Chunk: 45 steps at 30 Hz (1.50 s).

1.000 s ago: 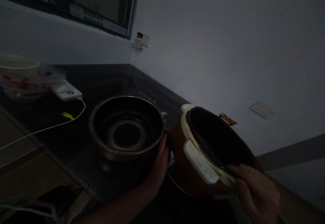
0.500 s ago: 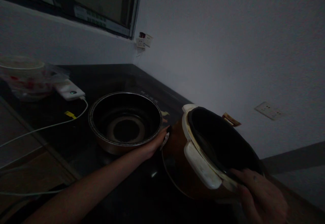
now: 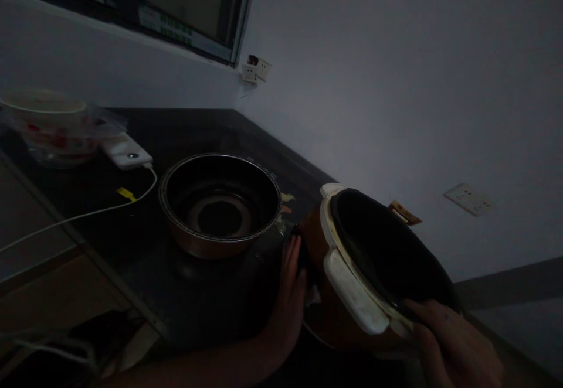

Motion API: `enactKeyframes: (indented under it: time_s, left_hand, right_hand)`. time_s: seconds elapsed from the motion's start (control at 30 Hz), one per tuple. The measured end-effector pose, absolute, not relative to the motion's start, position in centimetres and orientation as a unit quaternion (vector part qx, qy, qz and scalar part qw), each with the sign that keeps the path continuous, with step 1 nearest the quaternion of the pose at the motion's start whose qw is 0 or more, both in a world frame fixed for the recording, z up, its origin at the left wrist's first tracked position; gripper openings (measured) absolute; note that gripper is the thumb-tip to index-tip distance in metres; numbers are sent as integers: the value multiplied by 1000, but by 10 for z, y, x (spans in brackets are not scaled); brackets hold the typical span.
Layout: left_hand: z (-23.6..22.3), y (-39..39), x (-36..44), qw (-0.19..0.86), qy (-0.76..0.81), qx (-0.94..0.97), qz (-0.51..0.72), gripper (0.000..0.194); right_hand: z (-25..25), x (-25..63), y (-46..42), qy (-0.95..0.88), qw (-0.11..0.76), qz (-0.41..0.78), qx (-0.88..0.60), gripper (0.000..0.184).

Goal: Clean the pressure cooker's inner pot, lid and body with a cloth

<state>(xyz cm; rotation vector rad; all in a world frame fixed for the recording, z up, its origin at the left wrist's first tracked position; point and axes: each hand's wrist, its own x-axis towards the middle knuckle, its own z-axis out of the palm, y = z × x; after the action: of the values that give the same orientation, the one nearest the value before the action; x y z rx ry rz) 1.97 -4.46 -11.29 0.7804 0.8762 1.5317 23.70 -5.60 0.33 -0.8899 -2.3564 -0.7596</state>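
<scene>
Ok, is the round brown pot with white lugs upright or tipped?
Tipped: the round brown pot leans, its mouth slanting; the right hand grips it.

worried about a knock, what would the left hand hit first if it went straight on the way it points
Probably the cooker, which the left hand seems to touch; past its side, the wall. Depth is hard to judge here.

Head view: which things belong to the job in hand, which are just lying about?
In use, it seems:
brown pot, tilted, right hand gripping its rim
pale cloth or paper, partly hidden by the left hand at the pot's side

Apparently lying about:
dark pan, untouched
bagged bowl
white device and cable
yellow tag
small scraps
</scene>
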Motion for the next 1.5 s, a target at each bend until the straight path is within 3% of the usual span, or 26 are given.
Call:
enactKeyframes:
  time_s: [0.27, 0.43, 0.6, 0.77, 0.93, 1.2, 1.33, 1.5]
  left_hand:
    - [-76, 15, 8, 441, 300, 468, 705, 46]
    - [-69, 60, 1, 479, 309, 458, 682, 47]
    - [-76, 30, 8, 465, 334, 454, 682, 47]
    - [-92, -21, 17, 370, 331, 539, 680, 48]
    - [-83, 1, 9, 292, 280, 604, 687, 47]
    - [-71, 27, 8, 309, 295, 562, 708, 45]
    - [-88, 6, 16, 317, 322, 550, 702, 47]
    - [-115, -10, 21, 437, 366, 434, 698, 49]
  right_hand:
    - [4, 234, -56, -862, 248, -289, -336, 16]
    - [4, 235, -55, -857, 241, -316, -328, 16]
    - [6, 233, -53, -853, 235, -348, -310, 15]
    - [5, 233, -54, -854, 244, -337, -314, 15]
    - [2, 237, -56, -859, 235, -321, -322, 16]
    - [10, 225, -55, -860, 220, -315, -335, 14]
    - [23, 214, -55, -874, 180, -313, -326, 28]
    - [30, 195, -59, -861, 142, -312, -375, 39]
